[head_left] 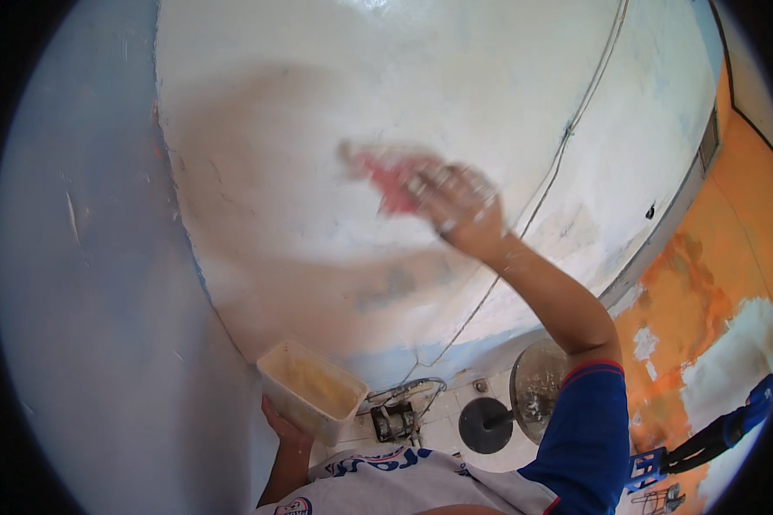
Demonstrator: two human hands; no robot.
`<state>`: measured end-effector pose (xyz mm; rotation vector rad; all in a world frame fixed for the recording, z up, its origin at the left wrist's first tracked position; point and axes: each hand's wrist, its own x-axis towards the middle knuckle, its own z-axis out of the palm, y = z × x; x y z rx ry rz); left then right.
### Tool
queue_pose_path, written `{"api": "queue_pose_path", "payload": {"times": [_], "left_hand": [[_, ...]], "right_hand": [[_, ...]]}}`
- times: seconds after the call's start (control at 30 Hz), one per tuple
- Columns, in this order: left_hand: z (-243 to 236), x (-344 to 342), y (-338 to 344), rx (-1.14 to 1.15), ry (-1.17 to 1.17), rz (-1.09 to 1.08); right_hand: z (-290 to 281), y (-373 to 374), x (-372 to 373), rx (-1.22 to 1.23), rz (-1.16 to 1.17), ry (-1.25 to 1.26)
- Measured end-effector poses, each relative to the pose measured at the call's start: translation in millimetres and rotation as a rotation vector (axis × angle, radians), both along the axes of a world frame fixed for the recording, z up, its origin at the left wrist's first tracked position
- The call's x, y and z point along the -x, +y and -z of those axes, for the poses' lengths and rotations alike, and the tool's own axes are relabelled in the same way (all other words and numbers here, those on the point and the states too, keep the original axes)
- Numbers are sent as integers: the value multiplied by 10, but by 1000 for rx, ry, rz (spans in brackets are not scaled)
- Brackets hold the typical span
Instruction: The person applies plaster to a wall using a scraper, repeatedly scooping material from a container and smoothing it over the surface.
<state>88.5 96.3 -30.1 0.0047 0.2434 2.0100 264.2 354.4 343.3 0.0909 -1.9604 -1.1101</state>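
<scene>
My left hand (pixel 285 422) grips a pale rectangular plastic tub (pixel 352 410) from its side and underneath, low in front of my body. The tub's inside looks yellowish. My right hand (pixel 462 206) is raised at the white wall (pixel 318 103) with its fingers closed round a red, flat object (pixel 393 180). Motion smears that object, so its exact kind does not show. A darker edge lies at its far left end. It is close to the wall, but I cannot tell whether it touches. The wall carries greyish patches and small cracks.
A cable (pixel 567 137) runs down the wall. A bluish wall (pixel 86 240) meets it on the left. On the tiled floor are a black device with cords (pixel 393 422), a dark round base (pixel 484 424) and a stained round top (pixel 537 390). Far right, a person (pixel 730 425) stands by a blue stool (pixel 647 468).
</scene>
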Motion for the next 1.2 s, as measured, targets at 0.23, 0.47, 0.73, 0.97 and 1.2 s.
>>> {"api": "queue_pose_path", "payload": {"times": [0.23, 0.47, 0.73, 0.97, 1.2], "left_hand": [[109, 65, -45, -16, 97, 36], [358, 179, -118, -32, 79, 49], [380, 294, -172, 6, 23, -1], [341, 330, -212, 5, 44, -58], [313, 287, -233, -65, 39, -52]], "right_hand": [[-1833, 324, -173, -65, 207, 647], [41, 230, 133, 88, 125, 79], [-1714, -7, -283, 238, 117, 517], [-983, 748, -70, 88, 614, 532], [396, -23, 79, 223, 43, 21]]}}
